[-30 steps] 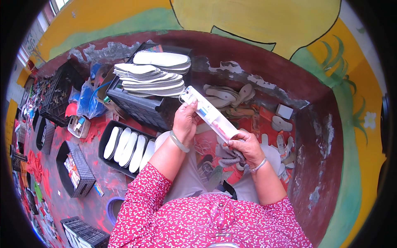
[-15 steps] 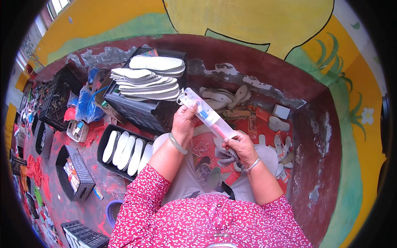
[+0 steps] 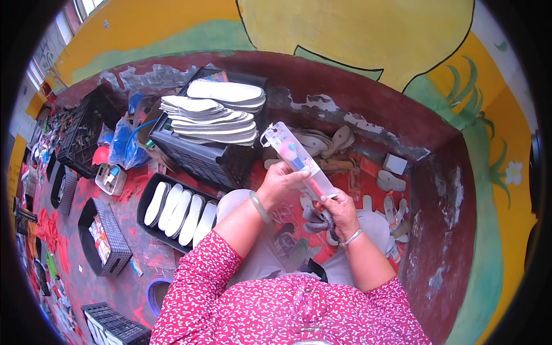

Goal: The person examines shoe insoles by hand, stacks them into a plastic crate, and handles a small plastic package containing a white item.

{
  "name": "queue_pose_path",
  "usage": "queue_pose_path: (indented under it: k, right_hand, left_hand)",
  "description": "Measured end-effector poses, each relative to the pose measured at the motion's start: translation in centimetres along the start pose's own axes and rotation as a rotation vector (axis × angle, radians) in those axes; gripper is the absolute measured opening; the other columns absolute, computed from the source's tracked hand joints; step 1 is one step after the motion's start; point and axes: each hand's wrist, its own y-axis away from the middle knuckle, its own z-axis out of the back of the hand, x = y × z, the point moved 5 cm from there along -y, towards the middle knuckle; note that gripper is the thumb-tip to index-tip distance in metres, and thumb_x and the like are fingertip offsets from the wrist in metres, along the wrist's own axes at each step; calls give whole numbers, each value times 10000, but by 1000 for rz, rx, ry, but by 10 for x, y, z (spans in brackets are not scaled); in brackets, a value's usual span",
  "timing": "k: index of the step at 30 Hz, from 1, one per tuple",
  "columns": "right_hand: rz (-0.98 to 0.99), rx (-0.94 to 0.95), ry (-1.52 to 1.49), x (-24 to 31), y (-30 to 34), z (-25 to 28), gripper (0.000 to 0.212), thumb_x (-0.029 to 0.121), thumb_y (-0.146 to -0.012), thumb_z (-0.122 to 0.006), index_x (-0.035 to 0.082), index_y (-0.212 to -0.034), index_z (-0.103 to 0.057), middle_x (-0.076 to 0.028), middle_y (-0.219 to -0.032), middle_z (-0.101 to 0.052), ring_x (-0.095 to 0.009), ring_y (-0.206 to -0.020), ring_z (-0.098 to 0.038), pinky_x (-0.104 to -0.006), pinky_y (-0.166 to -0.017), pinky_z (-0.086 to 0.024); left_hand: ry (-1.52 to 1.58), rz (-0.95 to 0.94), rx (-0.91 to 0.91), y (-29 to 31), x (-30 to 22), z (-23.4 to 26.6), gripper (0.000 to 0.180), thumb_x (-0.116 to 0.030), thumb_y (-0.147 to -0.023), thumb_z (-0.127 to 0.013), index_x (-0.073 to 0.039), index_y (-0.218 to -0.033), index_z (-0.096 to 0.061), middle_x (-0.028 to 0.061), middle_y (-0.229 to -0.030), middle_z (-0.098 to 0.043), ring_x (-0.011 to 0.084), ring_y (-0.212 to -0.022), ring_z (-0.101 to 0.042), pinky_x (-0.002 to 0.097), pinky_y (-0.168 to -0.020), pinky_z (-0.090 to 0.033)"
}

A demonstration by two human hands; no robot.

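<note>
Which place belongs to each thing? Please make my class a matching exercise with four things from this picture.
Things
1. Clear case
2. Stacked insoles
3. Thin bracelet
4. Blue bag

Places
A. On the black crate
B. Left of the crate
C. In the left hand and right hand
D. Around the right wrist

Pairs: 1-C, 2-A, 3-D, 4-B

I have a grey floor (image 3: 133, 219) blotched with red under everything. On its left side I can see a checked basket (image 3: 119, 261), a small pale basket (image 3: 112, 188) and, at the near left, a slatted black crate (image 3: 123, 323) beside a purple-rimmed tub (image 3: 150, 296). Closer to the middle sit a low black bin (image 3: 154, 232) and, farther off, a large dark crate (image 3: 198, 158). At the far right I make out a pale shoe sole (image 3: 391, 181).
</note>
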Motion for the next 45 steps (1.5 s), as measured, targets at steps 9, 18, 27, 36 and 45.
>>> queue_pose_path:
  k: [9,18,27,36,45]
  right_hand:
    - [-85,-9,47,-7,-4,12,151,143,-855,-624,31,-947,-579,-45,-774,-628,-74,-663,-552,-209,-624,-449]
    - [-171,90,74,-8,-5,13,223,147,-850,-633,12,-1014,-564,-71,-819,-639,-84,-675,-550,-215,-647,-452]
    - [-152,35,83,2,-5,29,204,124,-846,-636,12,-1007,-580,-81,-823,-656,-95,-662,-572,-232,-643,-471]
    - [113,-86,143,38,5,47,237,155,-855,-636,-3,-1028,-602,-40,-802,-633,-85,-663,-561,-210,-616,-450]
    - [499,-276,142,88,20,46,378,265,-891,-606,-50,-1098,-581,-46,-851,-625,-82,-660,-535,-209,-627,-430]
  left_hand:
    - [275,-230,-128,-9,-18,22,242,-183,-931,-524,-17,-1104,-560,77,-944,-652,172,-854,-643,304,-769,-522]
    - [138,-305,-136,-6,-20,35,207,-151,-916,-550,-15,-1064,-595,66,-912,-658,133,-794,-635,270,-721,-511]
    - [79,-461,-273,-3,-27,53,148,-136,-923,-543,-45,-1039,-532,55,-906,-629,94,-728,-597,209,-601,-494]
    - [75,-251,-219,-2,-19,42,164,-160,-938,-520,-38,-999,-611,44,-984,-628,103,-802,-603,230,-701,-508]
    - [174,30,-111,-2,0,22,139,-135,-916,-550,-32,-1005,-577,48,-923,-620,156,-830,-625,291,-735,-544]
